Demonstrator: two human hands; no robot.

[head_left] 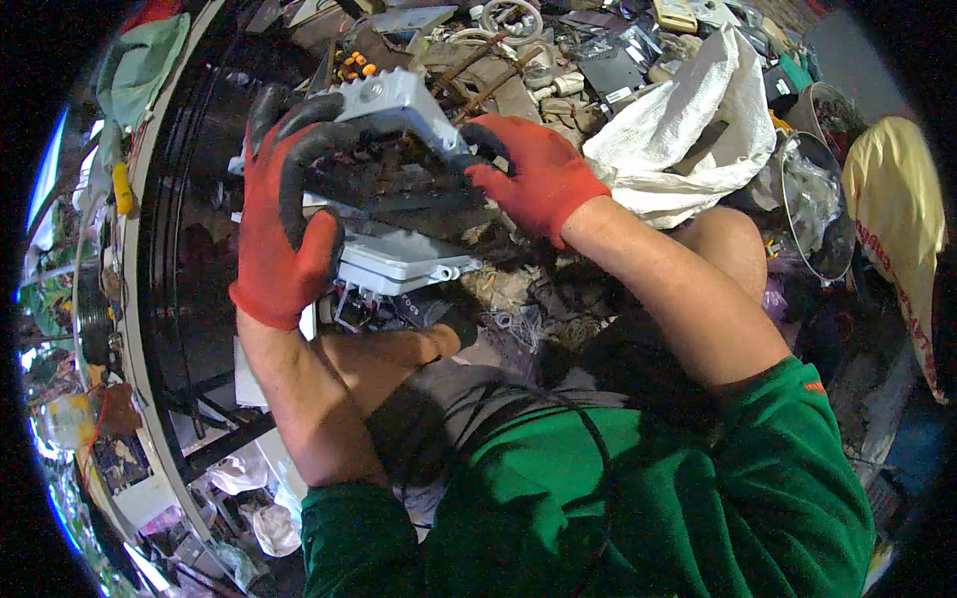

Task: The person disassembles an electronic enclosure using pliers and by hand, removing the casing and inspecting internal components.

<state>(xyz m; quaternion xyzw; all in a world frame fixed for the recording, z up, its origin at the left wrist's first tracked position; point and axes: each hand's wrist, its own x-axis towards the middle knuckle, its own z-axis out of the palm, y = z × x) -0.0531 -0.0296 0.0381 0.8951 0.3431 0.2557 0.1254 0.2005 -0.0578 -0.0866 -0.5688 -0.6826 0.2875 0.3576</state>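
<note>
— If we go outward from your lap, what comes first?

— The box (404, 261), pale grey, lying between my forearms, its long side running roughly left to right. My left grip (274, 224) is the nearer one; its thumb hangs right by the box's left end, though I can't tell whether they touch.

— And how do your hands stand?

— My left is half open, thumb spread well away from the curled fingers, whose tips reach the left end of the casing (394, 105). My right grip (538, 174) is nearly closed, thumb and fingers pinched at the casing's right end.

— So which way does the casing lie?

— Beyond the box and strung between my hands, its long axis sloping from the far left down toward my right. That slope matters most: the right end sits lower and nearer to me than the left. A dark gap separates it from the box.

— Any room around it?

— Little on the left, where dark bars (184, 249) stand just past my wrist. Right of my hand lies the white sack (688, 130); straight ahead, scrap (608, 75) crowds in.
</note>
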